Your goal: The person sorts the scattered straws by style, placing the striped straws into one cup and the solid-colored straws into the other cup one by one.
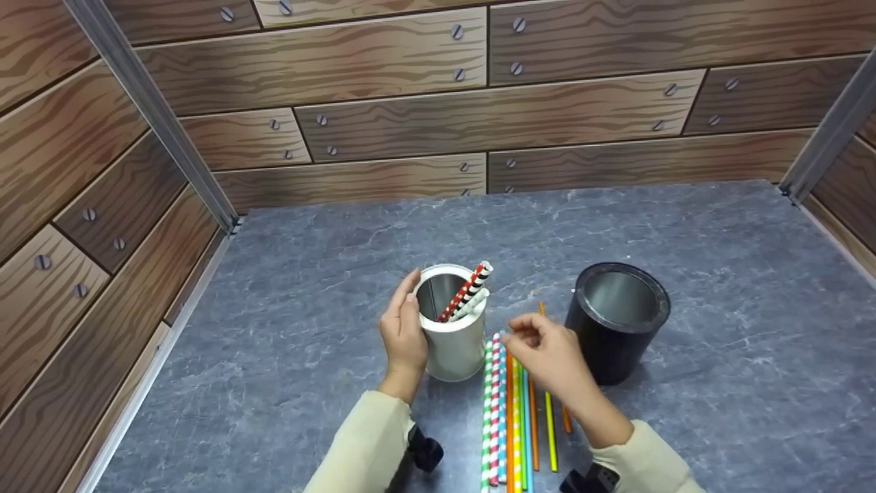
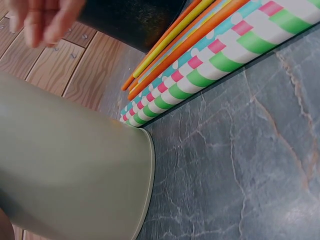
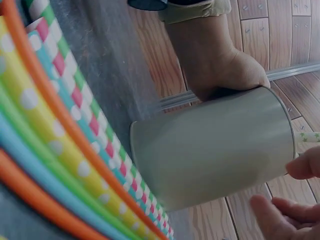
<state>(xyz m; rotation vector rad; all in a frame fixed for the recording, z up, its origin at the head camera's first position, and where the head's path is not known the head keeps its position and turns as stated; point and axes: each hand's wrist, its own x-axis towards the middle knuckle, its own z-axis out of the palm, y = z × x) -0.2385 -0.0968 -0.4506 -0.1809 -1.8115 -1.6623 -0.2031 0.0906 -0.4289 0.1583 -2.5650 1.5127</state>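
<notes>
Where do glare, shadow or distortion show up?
Left wrist: pale glare patch at lower right on the tabletop; right wrist: straws look bowed though they look straight in the head view, so probably lens distortion; head: soft shadow beside the base of the black canister.

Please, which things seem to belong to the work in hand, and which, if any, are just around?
Probably in the job:
pale can
straws leaning inside it
straws lying beside it
black can, less surely; no straws show inside

Only surroundings:
wooden-looking wall
metal posts
grey tabletop
</notes>
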